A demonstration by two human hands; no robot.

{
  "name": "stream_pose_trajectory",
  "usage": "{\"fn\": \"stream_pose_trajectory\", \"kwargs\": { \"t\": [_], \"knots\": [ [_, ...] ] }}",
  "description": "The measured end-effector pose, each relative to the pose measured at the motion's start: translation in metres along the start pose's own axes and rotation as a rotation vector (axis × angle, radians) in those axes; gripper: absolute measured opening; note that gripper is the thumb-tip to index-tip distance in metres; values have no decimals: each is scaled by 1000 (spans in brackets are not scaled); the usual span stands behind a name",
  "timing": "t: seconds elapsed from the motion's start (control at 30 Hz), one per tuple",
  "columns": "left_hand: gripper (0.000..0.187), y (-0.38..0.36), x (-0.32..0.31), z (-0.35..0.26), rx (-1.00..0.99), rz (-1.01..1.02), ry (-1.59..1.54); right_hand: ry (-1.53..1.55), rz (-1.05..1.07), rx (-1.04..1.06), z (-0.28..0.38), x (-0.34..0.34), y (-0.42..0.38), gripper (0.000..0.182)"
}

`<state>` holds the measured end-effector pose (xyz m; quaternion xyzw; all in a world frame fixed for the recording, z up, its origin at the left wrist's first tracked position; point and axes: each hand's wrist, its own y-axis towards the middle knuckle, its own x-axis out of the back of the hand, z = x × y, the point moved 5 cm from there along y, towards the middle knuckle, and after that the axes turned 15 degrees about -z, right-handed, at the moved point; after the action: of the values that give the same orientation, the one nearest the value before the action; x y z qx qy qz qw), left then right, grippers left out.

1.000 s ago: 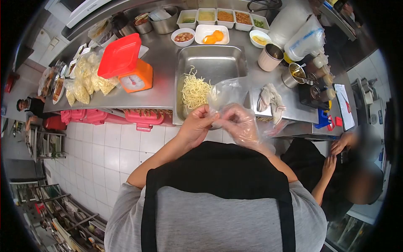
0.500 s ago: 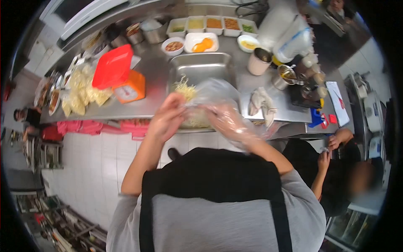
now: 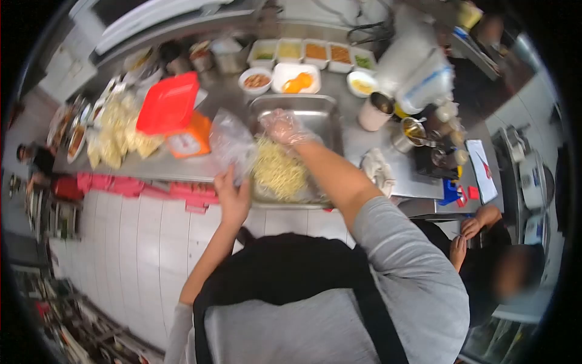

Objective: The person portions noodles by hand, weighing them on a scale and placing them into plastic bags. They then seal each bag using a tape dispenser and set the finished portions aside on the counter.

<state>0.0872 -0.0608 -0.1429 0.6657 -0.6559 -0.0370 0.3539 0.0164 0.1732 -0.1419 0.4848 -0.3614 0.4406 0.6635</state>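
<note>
Steel counter (image 3: 225,97) (cluttered): noodle tray (image 3: 330,115), scale (image 3: 188,138).

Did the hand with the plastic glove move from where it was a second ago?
Yes. The right hand was near the front edge of the metal tray, by the left hand. Now it reaches farther over the tray, above the noodles.

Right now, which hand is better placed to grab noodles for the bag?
Right. The gloved right hand is already over the noodles in the steel tray, while the bare left hand holds the clear plastic bag beside it.
</note>
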Motion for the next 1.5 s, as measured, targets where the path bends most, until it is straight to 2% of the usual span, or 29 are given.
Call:
{"fn": "stream_pose_trajectory", "kwargs": {
  "t": [0.03,0.07,0.13,0.2,0.27,0.37,0.47,0.57,0.67,0.77,0.8,0.87,0.9,0.97,1.13,1.23,1.33,1.4,1.47,1.5],
  "knots": [
    [47,-1,-2,-3,19,22,-3,121,-61,55,22,10,-11,39],
    [49,0,-4,-3,41,41,-14,449,14,-68,21,-21,-18,39],
    [51,-2,-7,-5,46,38,-28,763,211,-95,24,-50,-37,39],
    [50,-2,-9,-10,8,-9,-37,736,435,131,22,-17,-66,39],
    [52,-3,-9,-5,69,-15,-62,817,360,160,34,76,-91,38],
    [55,-5,-10,5,177,-31,-163,310,208,29,7,102,-120,47],
    [59,-2,-12,10,192,-71,-198,-143,300,-65,2,83,-150,49],
    [62,0,-12,9,224,-38,-222,99,379,-252,31,70,-149,51],
    [63,3,-9,15,183,-3,-178,585,391,-367,47,94,-134,51],
    [62,5,-10,18,138,-38,-236,425,47,-241,5,73,-110,55],
    [61,5,-13,26,107,-33,-232,369,35,-259,-5,53,-100,56],
    [61,6,-13,22,194,-12,-327,627,-56,-252,-3,16,-94,59],
    [61,8,-11,15,210,2,-354,596,16,-93,14,16,-93,65],
    [62,9,-10,9,224,21,-356,590,73,18,38,-9,-89,64],
    [64,13,-17,23,183,11,-366,466,-45,638,79,44,-118,55],
    [66,12,-19,24,141,23,-320,296,50,615,79,34,-130,42],
    [66,18,-19,10,102,51,-284,115,-23,515,52,10,-122,36],
    [66,21,-15,4,58,69,-244,153,95,76,19,5,-106,29],
    [65,21,-13,-2,-1,66,-187,36,-52,90,18,47,-99,24],
    [64,21,-11,-5,-22,54,-155,77,-144,173,-4,25,-97,23]
  ]
}}
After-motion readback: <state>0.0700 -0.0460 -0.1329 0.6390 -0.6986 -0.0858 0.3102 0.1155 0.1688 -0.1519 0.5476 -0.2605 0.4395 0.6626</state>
